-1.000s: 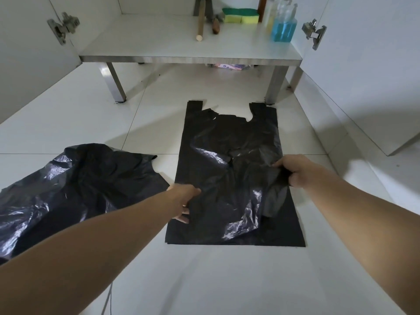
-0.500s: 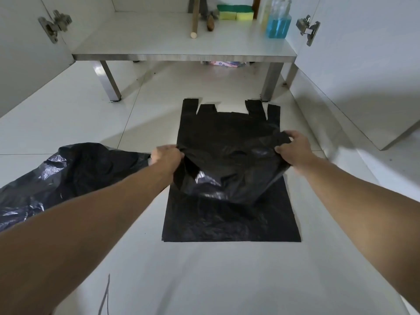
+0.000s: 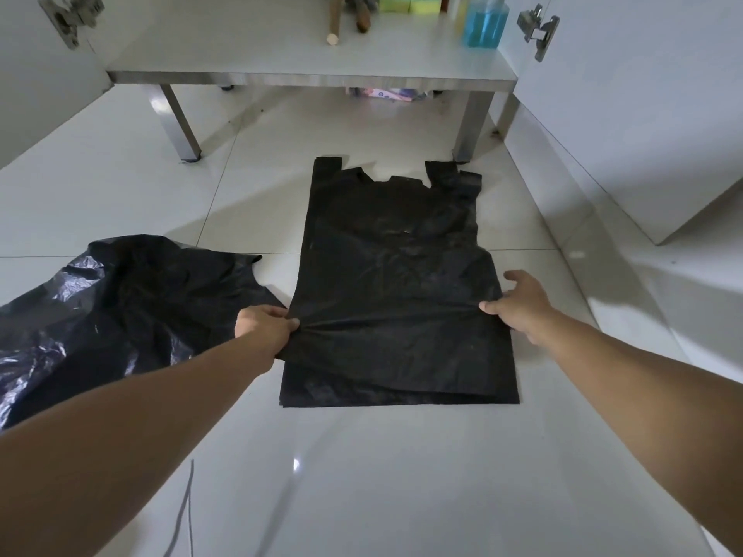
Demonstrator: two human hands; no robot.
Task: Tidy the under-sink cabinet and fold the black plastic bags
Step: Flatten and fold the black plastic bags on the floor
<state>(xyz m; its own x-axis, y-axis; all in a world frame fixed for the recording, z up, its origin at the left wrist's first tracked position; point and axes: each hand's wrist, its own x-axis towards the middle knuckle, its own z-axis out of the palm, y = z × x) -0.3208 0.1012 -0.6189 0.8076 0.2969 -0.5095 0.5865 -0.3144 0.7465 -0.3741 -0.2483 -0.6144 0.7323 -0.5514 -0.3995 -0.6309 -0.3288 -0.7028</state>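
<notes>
A flat black plastic bag (image 3: 396, 259) lies spread on the white floor tiles, handles pointing toward the cabinet, on top of another flat black bag (image 3: 321, 389) whose near edge shows beneath it. My left hand (image 3: 265, 321) pinches the top bag's left edge, and creases run out from the pinch. My right hand (image 3: 522, 303) grips the right edge with the thumb on the plastic and the fingers spread. A crumpled, glossy black bag (image 3: 112, 311) lies on the floor to the left, just beside my left hand.
The open under-sink cabinet has a white shelf (image 3: 309, 76) on metal legs, holding a blue spray bottle (image 3: 484, 22), yellow-green sponges (image 3: 410, 4) and wooden handles (image 3: 333, 26). Open doors (image 3: 643, 114) flank both sides. A colourful packet (image 3: 386, 93) lies under the shelf.
The top bag, lifted and bunched between my hands half a second ago, now lies spread flat over the lower bag. Both hands have moved back toward me along its side edges.
</notes>
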